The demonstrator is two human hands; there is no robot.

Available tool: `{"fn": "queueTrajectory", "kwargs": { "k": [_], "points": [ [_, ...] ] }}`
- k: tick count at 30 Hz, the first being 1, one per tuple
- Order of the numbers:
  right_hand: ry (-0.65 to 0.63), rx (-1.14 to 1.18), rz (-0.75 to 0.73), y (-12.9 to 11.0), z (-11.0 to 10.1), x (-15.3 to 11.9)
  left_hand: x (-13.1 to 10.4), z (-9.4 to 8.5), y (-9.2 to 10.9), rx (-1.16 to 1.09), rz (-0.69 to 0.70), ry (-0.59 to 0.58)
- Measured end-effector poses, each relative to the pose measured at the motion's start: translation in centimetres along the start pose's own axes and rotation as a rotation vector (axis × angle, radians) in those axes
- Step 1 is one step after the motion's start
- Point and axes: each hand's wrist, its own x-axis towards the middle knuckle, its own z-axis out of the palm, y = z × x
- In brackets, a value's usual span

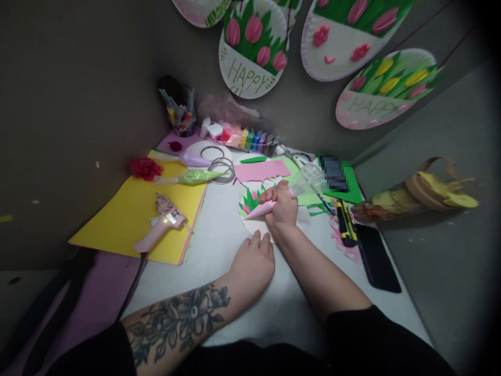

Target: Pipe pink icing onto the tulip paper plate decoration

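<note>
A small round paper plate (254, 225) lies on the white tabletop, its far half decorated with green paper leaves and pink paper tulips (250, 201). My right hand (284, 205) is wrapped around a piping bag with pink filling (261, 209). The bag's narrow end points down and left over the plate, and its clear loose end (309, 180) sticks out behind my fist. Whether the tip touches the plate I cannot tell. With fingers stretched out flat, my left hand (256, 259) rests on the plate's near edge.
Left: a pink glue gun (162, 230) on yellow paper (129, 219), red yarn (145, 168), green piping bag (198, 176), metal rings (221, 169). Right: a utility knife (346, 224), black phone (378, 258), tumbler (391, 201). Scissors (299, 158) lie behind; decorated plates (254, 52) hang above.
</note>
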Motion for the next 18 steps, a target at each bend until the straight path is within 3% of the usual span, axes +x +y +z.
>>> {"fn": "queueTrajectory", "kwargs": {
  "k": [18],
  "points": [
    [0.007,0.024,0.010,-0.32,0.17,0.00,-0.06,0.28,0.00,0.015,0.000,0.004]
  ]
}}
